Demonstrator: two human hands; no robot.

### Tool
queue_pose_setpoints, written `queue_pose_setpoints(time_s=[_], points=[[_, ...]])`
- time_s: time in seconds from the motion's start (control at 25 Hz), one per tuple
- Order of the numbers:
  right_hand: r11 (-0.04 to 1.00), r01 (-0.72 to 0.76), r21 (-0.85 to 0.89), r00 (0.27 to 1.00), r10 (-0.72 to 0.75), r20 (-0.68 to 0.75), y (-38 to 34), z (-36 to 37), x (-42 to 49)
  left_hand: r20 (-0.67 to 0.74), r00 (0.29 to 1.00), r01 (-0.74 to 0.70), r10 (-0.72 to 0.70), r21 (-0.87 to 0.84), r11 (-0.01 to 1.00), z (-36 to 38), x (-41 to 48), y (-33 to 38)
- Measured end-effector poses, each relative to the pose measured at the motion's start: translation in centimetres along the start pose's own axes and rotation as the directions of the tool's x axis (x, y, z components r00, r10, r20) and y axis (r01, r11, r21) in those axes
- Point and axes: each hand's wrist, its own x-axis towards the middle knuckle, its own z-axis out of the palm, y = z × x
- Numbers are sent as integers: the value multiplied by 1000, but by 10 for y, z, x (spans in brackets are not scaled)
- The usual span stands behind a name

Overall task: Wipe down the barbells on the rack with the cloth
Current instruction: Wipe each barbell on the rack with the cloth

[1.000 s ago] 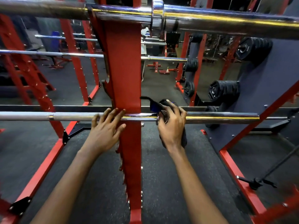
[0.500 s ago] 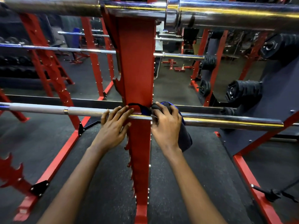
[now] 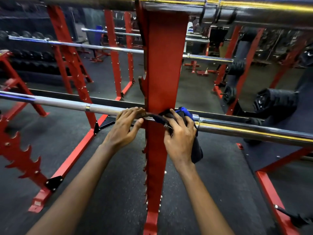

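Note:
A chrome barbell [image 3: 250,128] lies across the red rack upright [image 3: 165,68] at waist height. A dark cloth with a blue patch [image 3: 184,113] is draped over the bar right of the upright and stretches across it to the left. My right hand [image 3: 180,139] is closed on the cloth against the bar. My left hand [image 3: 124,126] sits on the bar just left of the upright, its fingertips pinching the cloth's left end. A second barbell [image 3: 254,9] rests higher up, close to the camera.
More red rack frames [image 3: 71,65] and another barbell [image 3: 76,44] stand behind. Black weight plates [image 3: 277,100] hang on pegs at the right. Dumbbells [image 3: 25,55] line the far left. The floor is dark rubber.
Both hands have closed in on the upright. The cloth has slid left along the bar, and the left fingers now pinch its end. The view has shifted left.

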Motion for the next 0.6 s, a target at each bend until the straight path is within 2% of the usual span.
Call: queue_pose_setpoints(time_s=[0.08,0.24,0.36,0.44,0.52,0.6], points=[[998,4,56,1000,-5,20,-17,12,12,4,1000,-27,27,22,999,-8,6,-13],[993,107,43,988,-111,106,-47,40,20,97,991,-108,87,233,967,-20,14,-46],[992,126,-25,991,-125,44,-34,40,12,120,991,-106,68,349,931,-26,11,-61],[998,25,-61,997,-30,-71,-21,37,10,120,991,-103,59,401,910,-28,9,-69],[992,-118,-48,974,107,-201,-15,36,11,102,994,-83,45,410,908,-27,6,-75],[984,-169,-49,960,153,-234,-18,36,16,70,997,-71,46,413,908,-25,5,-80]])
